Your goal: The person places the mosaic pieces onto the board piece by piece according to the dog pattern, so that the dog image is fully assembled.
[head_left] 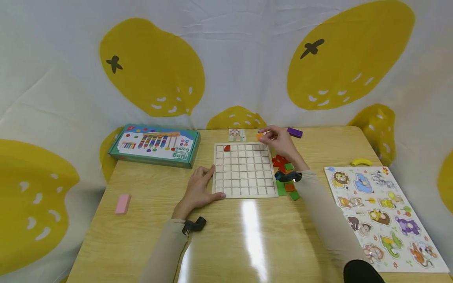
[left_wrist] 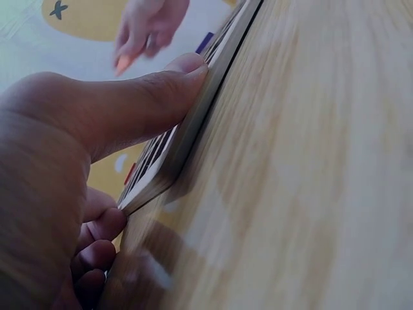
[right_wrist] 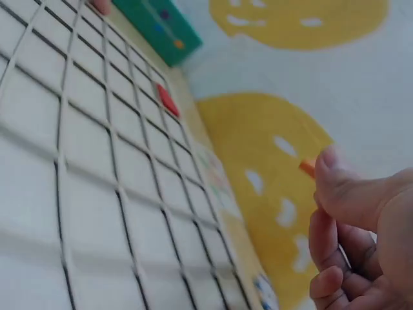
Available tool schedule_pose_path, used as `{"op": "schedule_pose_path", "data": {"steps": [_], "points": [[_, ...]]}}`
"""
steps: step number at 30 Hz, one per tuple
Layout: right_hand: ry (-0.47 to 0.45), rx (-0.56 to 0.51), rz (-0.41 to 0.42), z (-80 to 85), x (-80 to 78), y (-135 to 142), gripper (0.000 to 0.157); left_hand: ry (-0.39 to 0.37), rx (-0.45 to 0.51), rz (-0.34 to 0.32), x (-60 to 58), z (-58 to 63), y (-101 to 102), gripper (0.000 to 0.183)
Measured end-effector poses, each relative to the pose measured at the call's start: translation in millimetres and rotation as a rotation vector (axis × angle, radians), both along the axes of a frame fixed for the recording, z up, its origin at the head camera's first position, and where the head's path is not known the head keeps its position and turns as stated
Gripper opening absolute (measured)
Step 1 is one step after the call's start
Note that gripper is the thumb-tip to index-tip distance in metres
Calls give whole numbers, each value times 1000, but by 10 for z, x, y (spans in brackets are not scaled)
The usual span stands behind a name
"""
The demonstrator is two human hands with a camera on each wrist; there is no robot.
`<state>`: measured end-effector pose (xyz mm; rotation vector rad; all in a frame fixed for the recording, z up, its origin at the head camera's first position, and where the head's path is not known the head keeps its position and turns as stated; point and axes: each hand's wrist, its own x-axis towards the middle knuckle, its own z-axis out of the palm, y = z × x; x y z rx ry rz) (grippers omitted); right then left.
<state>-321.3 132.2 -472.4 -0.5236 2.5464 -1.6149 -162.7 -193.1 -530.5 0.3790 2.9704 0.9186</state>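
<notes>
Your right hand (head_left: 279,139) pinched a small orange piece (head_left: 260,136) in its fingertips above the grid board (head_left: 245,169); it looked light, stiff, best held by its edges. Your left hand (head_left: 199,186) pressed the board's edge with its thumb, the other fingers curled on the table (head_left: 148,220).

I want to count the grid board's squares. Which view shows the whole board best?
The head view: the grid board lies whole, all rows visible, left hand at its edge. The left wrist view shows only its side edge; the right wrist view shows a slanted part with the red piece.
</notes>
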Motion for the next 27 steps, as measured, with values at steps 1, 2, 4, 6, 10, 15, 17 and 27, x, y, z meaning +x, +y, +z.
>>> {"op": "schedule_pose_path", "data": {"steps": [1, 2, 4, 6, 10, 15, 17, 27], "points": [[-5, -13, 0, -42, -10, -116, 31, 2, 1, -5, -3, -1, 1, 116], [-8, -18, 3, -83, -18, -228, 31, 5, 1, -9, -7, -2, 3, 116], [-2, -7, 8, -165, -31, -431, 31, 7, 0, -15, -11, -11, 2, 115], [18, 25, 22, -237, -39, -607, 31, 9, 0, -18, -11, -18, 1, 115], [47, 125, 35, -349, -48, -838, 30, 2, 3, -22, -9, -22, -9, 114], [57, 214, 33, -354, -31, -896, 31, -9, 2, -22, -4, 17, 6, 113], [60, 214, 43, -340, -23, -882, 31, -17, -1, -21, -4, 35, 16, 113], [83, 181, 91, -389, -48, -824, 32, -23, -11, -3, 3, 18, 9, 115]]}}
